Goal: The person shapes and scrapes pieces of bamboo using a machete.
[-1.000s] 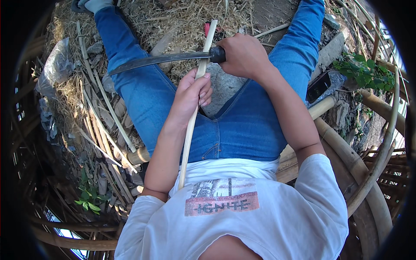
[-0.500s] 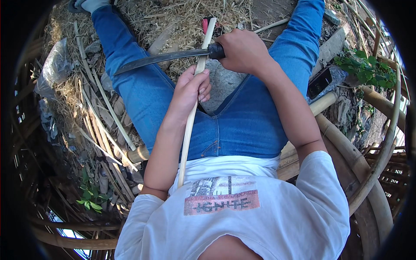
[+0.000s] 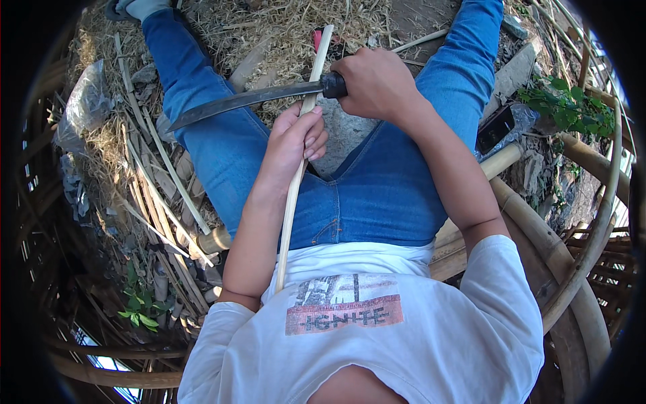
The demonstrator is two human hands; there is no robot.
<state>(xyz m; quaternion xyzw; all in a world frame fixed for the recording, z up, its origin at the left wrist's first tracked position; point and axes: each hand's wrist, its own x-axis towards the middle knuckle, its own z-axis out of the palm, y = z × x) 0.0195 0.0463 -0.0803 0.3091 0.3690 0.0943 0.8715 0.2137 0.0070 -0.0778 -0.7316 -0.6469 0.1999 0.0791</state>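
My left hand (image 3: 296, 138) grips a long pale bamboo strip (image 3: 291, 202) that runs from my chest up between my knees. My right hand (image 3: 373, 84) is closed on the black handle of a long dark-bladed knife (image 3: 242, 101). The blade lies across the strip just above my left hand and points left over my left thigh. I sit with legs in blue jeans spread apart.
Dry shavings and straw cover the ground between my legs. Split bamboo strips (image 3: 158, 188) lie to my left beside a clear plastic bag (image 3: 84, 104). Thick curved bamboo poles (image 3: 572, 262) ring my right side, with a green plant (image 3: 565, 104) and a dark box (image 3: 496, 126) there.
The strip and both hands have shifted slightly; the knife blade stays across the strip just above my left hand.
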